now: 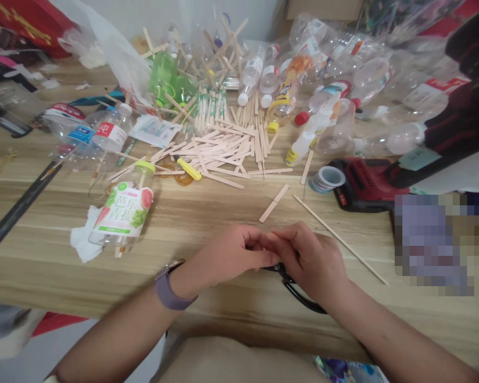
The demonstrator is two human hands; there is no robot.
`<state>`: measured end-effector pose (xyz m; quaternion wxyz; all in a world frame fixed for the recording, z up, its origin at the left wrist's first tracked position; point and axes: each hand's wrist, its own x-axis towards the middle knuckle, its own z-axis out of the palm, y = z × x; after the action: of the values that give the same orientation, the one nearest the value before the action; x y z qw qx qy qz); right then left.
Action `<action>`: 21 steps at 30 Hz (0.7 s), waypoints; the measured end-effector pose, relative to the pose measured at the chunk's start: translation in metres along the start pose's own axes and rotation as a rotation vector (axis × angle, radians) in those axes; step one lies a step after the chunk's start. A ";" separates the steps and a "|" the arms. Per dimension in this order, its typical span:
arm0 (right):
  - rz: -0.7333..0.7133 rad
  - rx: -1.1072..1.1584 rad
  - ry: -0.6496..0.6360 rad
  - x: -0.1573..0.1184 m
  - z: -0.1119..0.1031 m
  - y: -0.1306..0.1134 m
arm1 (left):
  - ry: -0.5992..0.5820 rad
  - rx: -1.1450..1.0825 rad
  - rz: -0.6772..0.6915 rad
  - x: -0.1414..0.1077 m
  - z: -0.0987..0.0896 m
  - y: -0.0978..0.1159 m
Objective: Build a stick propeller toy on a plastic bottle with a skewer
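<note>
My left hand [235, 254] and my right hand [313, 260] meet at the fingertips above the table's front part. Both are closed in a pinch, and what lies between the fingers is too small or hidden to make out. Black-handled scissors [291, 287] show beneath them, partly covered by my right hand. Just beyond the hands lies a wooden craft stick [274, 203] with a thin dark line across it. A long thin wooden stick [343, 242] lies slanted to the right of them.
Many craft sticks [219, 151] lie piled behind, near a yellow-handled tool [188, 168]. A labelled bottle [123, 207] stands left. Tape rolls [327, 178] and a red-black power tool [363, 183] are right. Plastic bottles [339, 125] crowd the back.
</note>
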<state>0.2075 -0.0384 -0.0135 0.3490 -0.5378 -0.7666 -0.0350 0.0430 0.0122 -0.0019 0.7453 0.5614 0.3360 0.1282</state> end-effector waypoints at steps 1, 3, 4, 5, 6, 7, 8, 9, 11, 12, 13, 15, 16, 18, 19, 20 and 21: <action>0.006 0.007 -0.001 -0.001 0.000 0.000 | 0.001 -0.005 -0.002 0.000 0.001 0.000; 0.013 0.022 -0.003 -0.002 0.000 -0.001 | -0.001 -0.006 -0.004 0.000 0.002 0.001; 0.013 0.032 -0.005 -0.002 0.000 -0.001 | -0.005 -0.002 -0.003 0.000 0.002 0.001; 0.013 0.042 -0.007 -0.003 0.000 -0.001 | -0.004 0.004 0.000 0.000 0.002 0.001; 0.017 0.051 -0.012 -0.003 0.000 -0.001 | -0.002 0.014 0.004 0.000 0.003 0.000; 0.025 0.057 -0.018 -0.003 0.000 -0.002 | 0.002 0.026 0.005 -0.001 0.003 0.000; 0.034 0.060 -0.025 -0.003 -0.001 -0.002 | 0.007 0.037 0.004 -0.001 0.003 0.000; 0.044 0.061 -0.030 -0.003 -0.001 -0.002 | 0.011 0.045 0.003 -0.001 0.003 -0.001; 0.061 0.062 -0.034 -0.004 0.000 -0.003 | 0.010 0.051 0.005 -0.001 0.004 -0.001; 0.068 0.063 -0.035 -0.004 0.000 -0.003 | 0.007 0.056 0.008 -0.001 0.004 -0.001; 0.074 0.067 -0.033 -0.004 0.000 -0.003 | 0.005 0.062 0.014 -0.001 0.003 -0.001; 0.091 0.077 -0.047 -0.004 -0.001 -0.004 | -0.002 0.073 0.023 -0.002 0.003 -0.001; 0.101 0.079 -0.058 -0.003 -0.002 -0.003 | -0.001 0.075 0.024 -0.002 0.002 0.000; 0.135 0.084 -0.079 -0.001 -0.003 -0.002 | 0.023 0.080 0.017 -0.002 0.000 0.000; 0.158 0.089 -0.091 0.000 -0.004 0.000 | 0.045 0.088 0.009 -0.003 -0.001 0.000; 0.177 0.096 -0.100 0.001 -0.004 0.002 | 0.071 0.103 -0.002 -0.003 -0.002 0.000; 0.190 0.109 -0.110 0.002 -0.005 0.003 | 0.097 0.118 -0.012 -0.003 -0.003 -0.001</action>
<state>0.2124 -0.0372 -0.0097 0.3366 -0.5893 -0.7311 0.0694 0.0387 0.0125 -0.0019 0.6945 0.5955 0.3820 0.1307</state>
